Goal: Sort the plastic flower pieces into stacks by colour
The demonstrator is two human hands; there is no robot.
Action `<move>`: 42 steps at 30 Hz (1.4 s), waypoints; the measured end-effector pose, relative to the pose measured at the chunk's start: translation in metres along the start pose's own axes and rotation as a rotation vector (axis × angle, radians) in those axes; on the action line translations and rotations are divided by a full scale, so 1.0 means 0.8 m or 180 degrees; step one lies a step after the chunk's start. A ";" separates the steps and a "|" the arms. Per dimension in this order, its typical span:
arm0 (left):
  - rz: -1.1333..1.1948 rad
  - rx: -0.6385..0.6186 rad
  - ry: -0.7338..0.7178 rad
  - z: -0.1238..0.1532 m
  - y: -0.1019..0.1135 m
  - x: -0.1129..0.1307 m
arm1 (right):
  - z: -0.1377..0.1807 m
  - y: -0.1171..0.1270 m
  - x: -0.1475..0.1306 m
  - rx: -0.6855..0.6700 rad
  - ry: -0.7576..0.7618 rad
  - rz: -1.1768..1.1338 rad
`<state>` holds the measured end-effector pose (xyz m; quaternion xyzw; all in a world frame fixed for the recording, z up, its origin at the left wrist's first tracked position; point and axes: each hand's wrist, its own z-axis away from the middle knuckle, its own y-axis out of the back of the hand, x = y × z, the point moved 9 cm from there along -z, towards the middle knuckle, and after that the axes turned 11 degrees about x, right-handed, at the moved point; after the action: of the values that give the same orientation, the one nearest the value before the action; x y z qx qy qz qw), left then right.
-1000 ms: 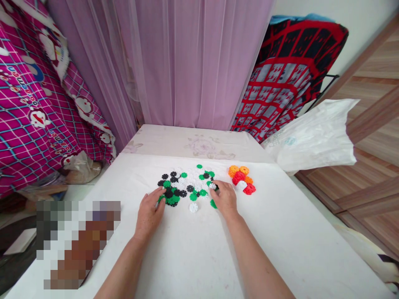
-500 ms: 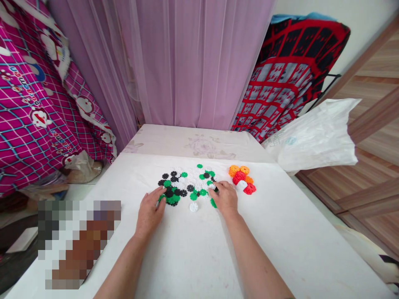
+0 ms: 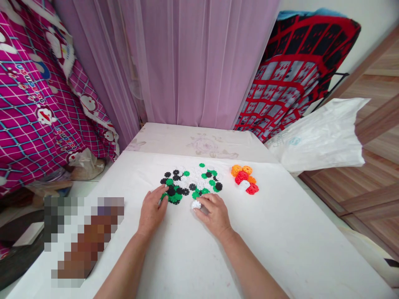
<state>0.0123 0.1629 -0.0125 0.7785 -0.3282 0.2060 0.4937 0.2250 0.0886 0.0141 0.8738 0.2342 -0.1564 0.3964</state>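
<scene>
A loose spread of notched plastic snowflake discs, in black [image 3: 171, 190], green [image 3: 186, 173] and white [image 3: 193, 179], lies on the white-covered table. My left hand [image 3: 152, 209] rests at the near left edge of the spread, fingers stretched and thumb apart, touching or just beside the green and black discs. At the near side of the spread, my right hand [image 3: 215, 211] has its thumb and fingers closed around the edge of a single white snowflake disc [image 3: 196, 204]. Whether that disc is lifted off the cloth I cannot tell.
Sorted clusters of orange discs [image 3: 247, 170], red discs [image 3: 242, 178] and white discs [image 3: 245, 186] sit to the right. A white plastic bag [image 3: 324, 137] hangs at the table's right edge. A pixelated patch [image 3: 90, 241] covers something at the left. Purple curtains [image 3: 199, 62] stand behind.
My right hand has moved left and nearer, from the right side of the spread to the single white disc, and has closed on it. My left hand has stayed in place.
</scene>
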 end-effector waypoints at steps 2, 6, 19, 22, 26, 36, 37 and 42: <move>-0.0008 0.0001 0.0006 0.000 0.000 0.000 | -0.002 -0.002 0.001 -0.0021 0.0024 0.0042; -0.0002 0.0002 0.0009 0.000 0.000 0.000 | -0.003 -0.004 0.003 -0.0069 0.0037 0.0077; -0.0002 -0.0047 0.0021 0.000 -0.001 -0.001 | -0.010 0.021 0.035 0.0335 -0.0071 0.0596; 0.0005 -0.0053 0.0023 0.000 -0.001 0.000 | -0.021 0.020 0.046 0.0336 -0.0147 0.0849; -0.0016 -0.0057 0.0037 0.000 -0.001 0.001 | -0.026 0.009 0.047 0.0124 -0.0285 0.1064; -0.0008 -0.0056 0.0046 0.000 0.000 0.001 | -0.021 0.005 0.058 -0.0033 -0.0715 0.1108; -0.0004 -0.0056 0.0045 0.000 0.000 0.001 | -0.021 0.004 0.060 -0.0034 -0.0747 0.1088; 0.0007 -0.0058 0.0045 0.000 0.000 0.001 | -0.019 0.011 0.070 -0.0043 -0.0933 0.1066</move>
<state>0.0129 0.1631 -0.0123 0.7722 -0.3274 0.2091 0.5028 0.2779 0.1109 0.0033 0.8658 0.0268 -0.2121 0.4525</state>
